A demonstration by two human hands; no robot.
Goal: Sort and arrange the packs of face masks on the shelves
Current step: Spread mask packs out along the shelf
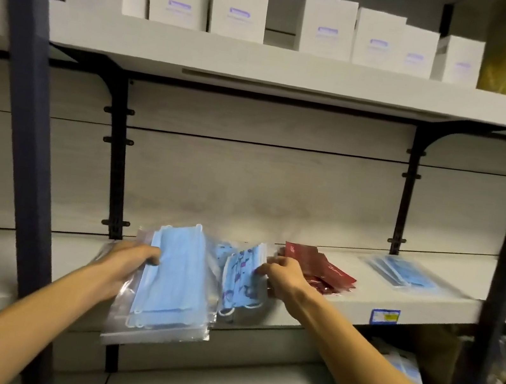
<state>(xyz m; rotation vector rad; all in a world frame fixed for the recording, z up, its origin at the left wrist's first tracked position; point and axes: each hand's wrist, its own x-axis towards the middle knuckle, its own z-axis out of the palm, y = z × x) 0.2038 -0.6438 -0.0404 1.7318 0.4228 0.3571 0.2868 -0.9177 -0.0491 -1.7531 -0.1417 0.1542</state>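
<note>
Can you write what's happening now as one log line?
left hand: holds plain blue pack | right hand: pinches patterned pack | red packs: on shelf

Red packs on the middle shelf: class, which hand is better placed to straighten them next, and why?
Probably the right hand: it lies right beside the red packs, pinching only the patterned mask pack. The left hand grips the plain blue mask packs, farther away.

Person, head view, two arms in frame.
Left hand [129,263]: bare; no glove, ring or watch visible.
Right hand [284,279]: bare; no glove, ring or watch visible.
Forearms: both bare from wrist to frame edge; no sleeve or cuff in view.
Wrists: bare; no strap or band visible.
Fingernails: too blurred to tell.
</note>
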